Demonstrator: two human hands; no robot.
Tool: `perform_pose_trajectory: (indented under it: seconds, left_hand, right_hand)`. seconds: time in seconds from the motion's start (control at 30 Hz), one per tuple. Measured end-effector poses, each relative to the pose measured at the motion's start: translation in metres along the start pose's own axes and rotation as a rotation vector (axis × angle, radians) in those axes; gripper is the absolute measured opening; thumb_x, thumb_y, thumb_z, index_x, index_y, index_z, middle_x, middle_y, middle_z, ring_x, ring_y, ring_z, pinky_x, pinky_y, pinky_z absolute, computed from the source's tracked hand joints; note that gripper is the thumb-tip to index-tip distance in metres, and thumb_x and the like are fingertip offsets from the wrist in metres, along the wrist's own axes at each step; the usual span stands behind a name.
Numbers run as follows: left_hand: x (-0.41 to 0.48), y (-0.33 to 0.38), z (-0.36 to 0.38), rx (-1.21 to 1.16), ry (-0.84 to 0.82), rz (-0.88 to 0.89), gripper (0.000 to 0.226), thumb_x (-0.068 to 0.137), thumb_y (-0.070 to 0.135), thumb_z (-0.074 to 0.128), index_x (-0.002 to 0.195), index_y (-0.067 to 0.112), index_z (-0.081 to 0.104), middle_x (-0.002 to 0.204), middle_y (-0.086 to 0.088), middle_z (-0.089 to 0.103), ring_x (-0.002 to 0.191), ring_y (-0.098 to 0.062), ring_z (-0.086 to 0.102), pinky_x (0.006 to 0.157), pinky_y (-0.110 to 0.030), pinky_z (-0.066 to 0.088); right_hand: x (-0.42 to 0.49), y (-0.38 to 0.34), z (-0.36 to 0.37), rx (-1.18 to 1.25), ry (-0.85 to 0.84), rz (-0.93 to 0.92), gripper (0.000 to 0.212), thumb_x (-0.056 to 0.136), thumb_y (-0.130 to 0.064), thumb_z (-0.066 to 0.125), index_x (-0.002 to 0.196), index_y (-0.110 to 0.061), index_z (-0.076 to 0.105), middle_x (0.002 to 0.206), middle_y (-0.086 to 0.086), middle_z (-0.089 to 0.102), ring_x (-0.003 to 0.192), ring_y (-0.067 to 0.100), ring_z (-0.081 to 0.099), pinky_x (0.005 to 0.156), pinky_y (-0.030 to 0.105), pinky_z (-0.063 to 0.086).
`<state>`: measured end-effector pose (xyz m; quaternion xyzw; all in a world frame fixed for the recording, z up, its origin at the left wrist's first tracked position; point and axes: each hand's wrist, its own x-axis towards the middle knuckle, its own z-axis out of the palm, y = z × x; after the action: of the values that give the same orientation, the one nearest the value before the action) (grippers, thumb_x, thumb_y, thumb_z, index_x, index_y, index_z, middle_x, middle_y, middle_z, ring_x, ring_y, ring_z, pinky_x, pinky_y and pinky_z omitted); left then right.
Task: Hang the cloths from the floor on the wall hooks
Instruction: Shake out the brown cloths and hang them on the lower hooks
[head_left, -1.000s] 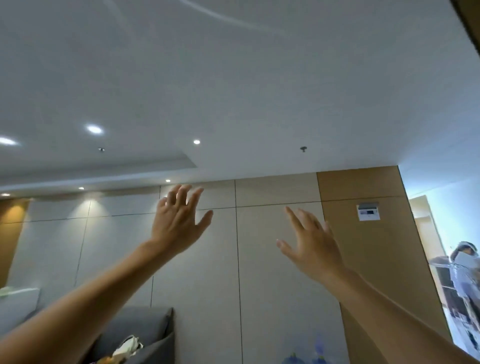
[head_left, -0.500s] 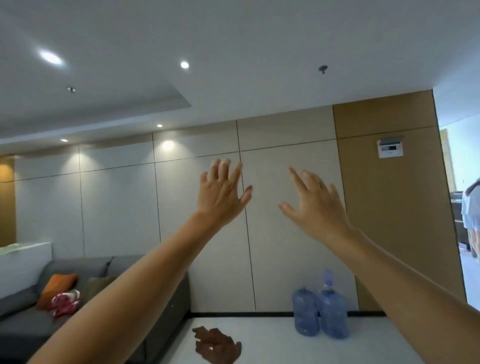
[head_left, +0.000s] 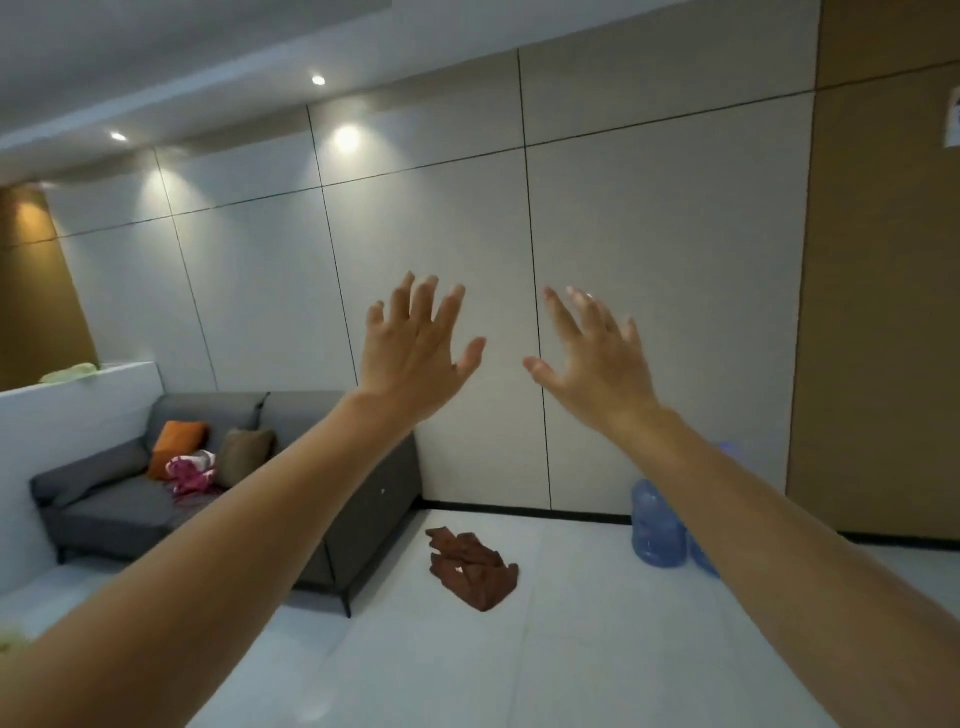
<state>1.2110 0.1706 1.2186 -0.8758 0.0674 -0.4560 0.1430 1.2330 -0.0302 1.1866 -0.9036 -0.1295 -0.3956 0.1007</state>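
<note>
A crumpled brown cloth (head_left: 471, 566) lies on the pale floor near the sofa's right end. My left hand (head_left: 415, 353) and my right hand (head_left: 597, 358) are both raised in front of me at arm's length, fingers spread, holding nothing. They hover well above the cloth, against the panelled wall (head_left: 649, 312). No wall hooks show in this view.
A grey sofa (head_left: 156, 499) with an orange cushion (head_left: 176, 447), a brown cushion and a pink-white bundle (head_left: 192, 467) stands at the left. Two blue water jugs (head_left: 657, 530) stand by the wall at right. A wooden panel (head_left: 883, 312) covers the far right wall.
The view has tilted down from the ceiling to the wall and floor, bringing the sofa, jugs and brown cloth into sight. Both hands stay raised and spread.
</note>
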Motion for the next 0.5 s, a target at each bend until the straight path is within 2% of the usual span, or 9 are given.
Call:
perform_pose_trajectory:
  seconds: [0.2, 0.5]
  left_hand:
    - [0.012, -0.037, 0.121, -0.009, -0.069, -0.018, 0.067, 0.092, 0.059, 0.034, 0.145, 0.017, 0.029, 0.147, -0.013, 0.029, 0.138, -0.034, 0.024, 0.103, -0.051, 0.034]
    - [0.033, -0.124, 0.308, 0.014, -0.179, -0.026, 0.066, 0.093, 0.058, 0.030, 0.145, 0.018, 0.024, 0.147, -0.013, 0.025, 0.140, -0.034, 0.018, 0.104, -0.050, 0.031]
  right_hand:
    - [0.066, -0.008, 0.122, 0.050, -0.049, -0.051, 0.077, 0.095, -0.057, 0.042, 0.155, -0.031, 0.002, 0.161, 0.006, 0.013, 0.148, 0.025, 0.012, 0.117, 0.055, 0.012]
    - [0.166, -0.050, 0.301, 0.046, -0.111, -0.078, 0.077, 0.094, -0.058, 0.042, 0.155, -0.031, 0.003, 0.162, 0.005, 0.012, 0.149, 0.025, 0.009, 0.117, 0.056, 0.011]
